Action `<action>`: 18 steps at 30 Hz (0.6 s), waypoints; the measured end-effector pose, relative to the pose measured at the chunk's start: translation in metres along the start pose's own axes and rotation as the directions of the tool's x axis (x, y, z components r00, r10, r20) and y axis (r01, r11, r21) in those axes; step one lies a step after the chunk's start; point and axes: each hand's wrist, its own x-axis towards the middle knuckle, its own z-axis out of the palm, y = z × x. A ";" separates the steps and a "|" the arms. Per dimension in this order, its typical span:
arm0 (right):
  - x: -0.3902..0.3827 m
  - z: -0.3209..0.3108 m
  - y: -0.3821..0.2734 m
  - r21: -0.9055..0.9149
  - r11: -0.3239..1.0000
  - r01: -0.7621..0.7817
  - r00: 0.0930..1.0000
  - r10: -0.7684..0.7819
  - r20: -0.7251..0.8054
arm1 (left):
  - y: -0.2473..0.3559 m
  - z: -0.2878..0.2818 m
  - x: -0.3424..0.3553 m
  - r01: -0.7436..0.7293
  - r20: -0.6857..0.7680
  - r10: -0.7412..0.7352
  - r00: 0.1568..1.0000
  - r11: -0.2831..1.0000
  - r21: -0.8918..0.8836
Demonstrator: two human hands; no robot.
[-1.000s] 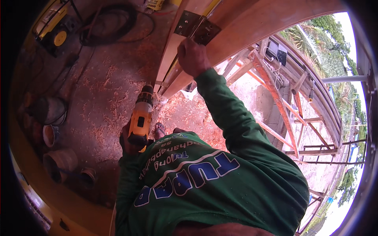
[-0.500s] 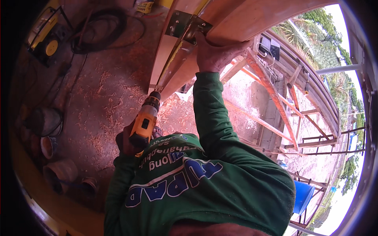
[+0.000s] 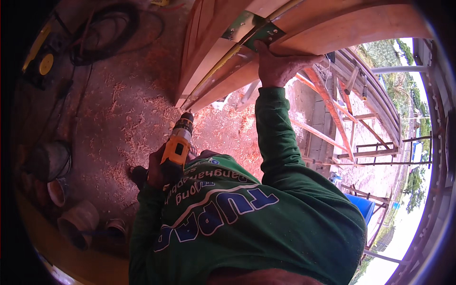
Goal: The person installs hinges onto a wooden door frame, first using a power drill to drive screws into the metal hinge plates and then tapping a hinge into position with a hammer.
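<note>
The fingers of the left hand (image 3: 155, 164) are wrapped round the grip of a yellow and black drill (image 3: 177, 146), partly hidden behind its body, while the right hand (image 3: 280, 69) is spread wide against the edge of a wooden panel (image 3: 342, 28), thumb up at the metal hinge (image 3: 263, 37) and the other fingers stretched along the wood; whether they curl behind it I cannot tell. The drill is in front of the body, its nose toward the near end of the seam between that panel and a second wooden piece (image 3: 214, 50), with a yellow strip (image 3: 227, 58) running along the seam. No bit can be made out at the nose, nor any contact with the wood. The hinge spans the seam, one leaf on each side, with dots that may be screws or holes. The step in hand looks like steadying the panel at the hinge with the drill kept ready; using it on the hinge would call for raising its nose there and lining it up squarely while the right hand keeps the wood steady. Farther out, wood shavings (image 3: 124, 114) litter the floor, a black coil (image 3: 135, 21) and buckets (image 3: 78, 221) lie to the left, and a timber frame (image 3: 332, 110) stands to the right.
</note>
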 end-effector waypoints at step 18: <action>-0.014 0.028 -0.013 -0.133 0.982 -0.134 0.989 0.140 0.043 | 0.024 -0.052 0.077 0.003 0.101 -0.010 0.995 0.997 0.075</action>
